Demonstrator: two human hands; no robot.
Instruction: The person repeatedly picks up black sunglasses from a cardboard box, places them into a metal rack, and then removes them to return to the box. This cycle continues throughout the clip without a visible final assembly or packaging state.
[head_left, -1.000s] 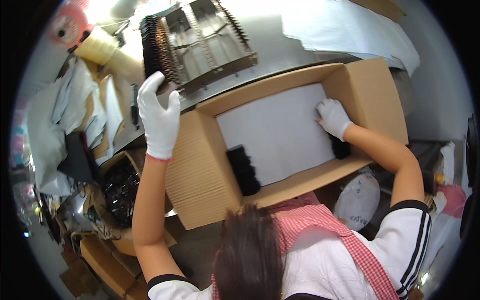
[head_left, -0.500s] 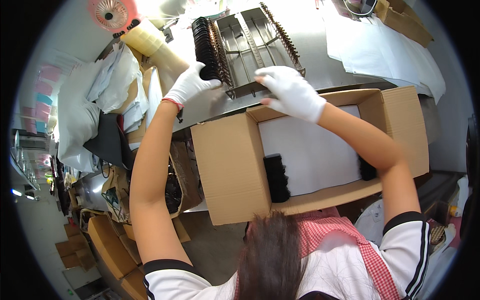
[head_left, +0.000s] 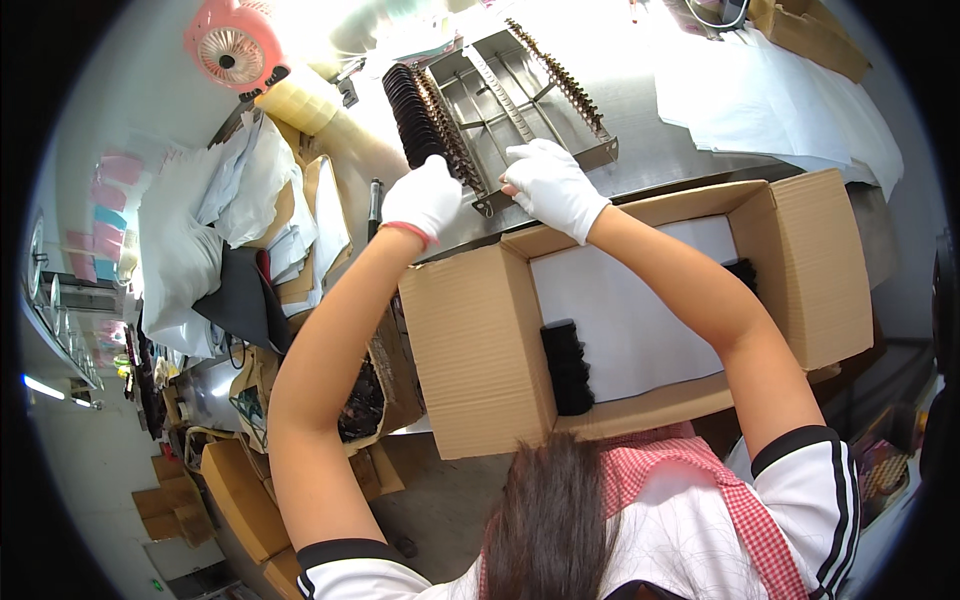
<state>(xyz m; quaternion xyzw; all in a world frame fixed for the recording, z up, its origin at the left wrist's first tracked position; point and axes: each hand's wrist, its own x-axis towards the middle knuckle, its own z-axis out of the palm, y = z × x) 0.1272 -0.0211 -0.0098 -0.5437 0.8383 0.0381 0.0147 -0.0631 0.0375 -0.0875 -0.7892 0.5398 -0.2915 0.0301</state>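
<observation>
A metal rack (head_left: 590,156) with toothed rails lies on the steel table. Along its left rail stands a close row of thin black pieces (head_left: 408,112). My left hand (head_left: 428,200), in a white glove, is at the near end of that row with its fingers curled in; whatever they hold is hidden. My right hand (head_left: 553,188), also gloved, is bent at the rack's near edge, thumb and fingers drawn together, their contents too small to make out. Below the hands sits an open cardboard box (head_left: 478,350) holding a white sheet (head_left: 630,320) and black fringed bundles (head_left: 568,368) at its sides.
A pink fan (head_left: 230,58) and a roll of clear tape (head_left: 300,105) stand at the far left. White plastic bags and papers (head_left: 180,255) pile up on the left. White sheets (head_left: 770,105) cover the table's right. Another carton with dark contents (head_left: 365,405) stands below my left arm.
My left hand has moved right and nearer to me, its spread fingers now curled. My right hand has shifted slightly left and lower, its fingers drawn in. The whole view has shifted a little.
</observation>
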